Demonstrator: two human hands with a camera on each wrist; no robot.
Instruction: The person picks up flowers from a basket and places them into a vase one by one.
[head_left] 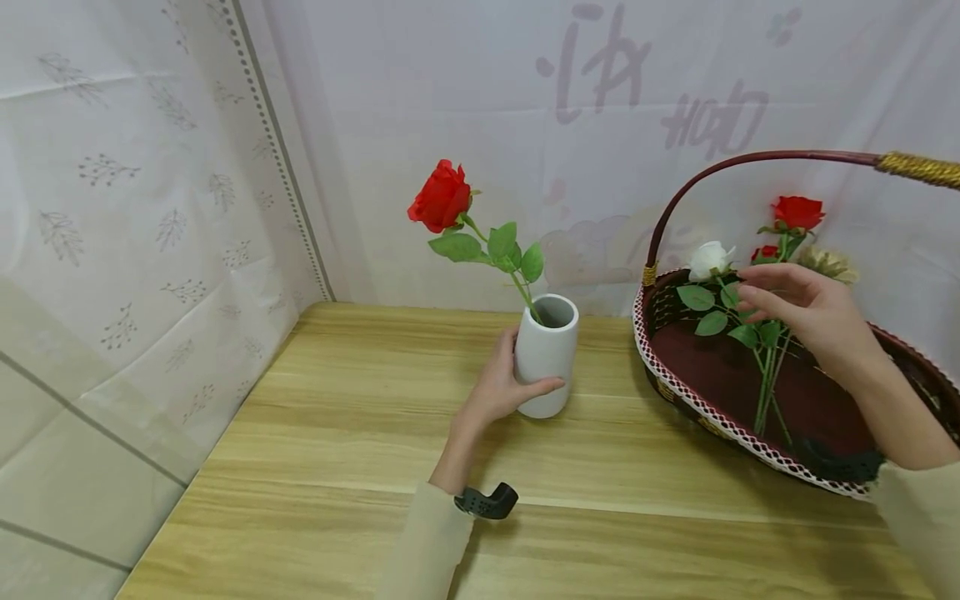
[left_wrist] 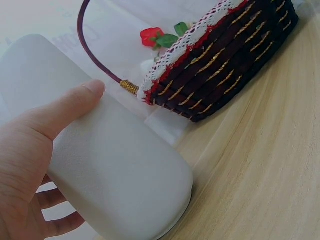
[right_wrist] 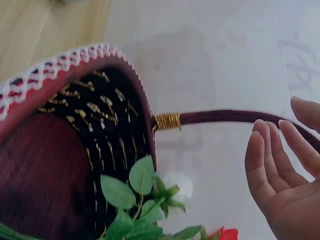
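Note:
A white vase (head_left: 546,358) stands on the table, and my left hand (head_left: 501,385) grips its side. In the left wrist view the thumb lies across the vase (left_wrist: 125,165) and the other fingers go behind it. One red rose (head_left: 442,197) leans leftward out of the vase mouth. My right hand (head_left: 817,312) hovers over the basket (head_left: 720,421), beside a white rose (head_left: 710,261). Its fingers are loosely bent, and the right wrist view shows nothing between the fingers of the hand (right_wrist: 285,175). Another red rose (head_left: 798,213) rises behind that hand.
The basket's arched handle (head_left: 765,156) reaches high across the right side. A beige flower (head_left: 827,263) and a smaller red one (head_left: 765,252) also stand in the basket. Patterned white cloth (head_left: 450,83) hangs behind the wooden table (head_left: 337,433).

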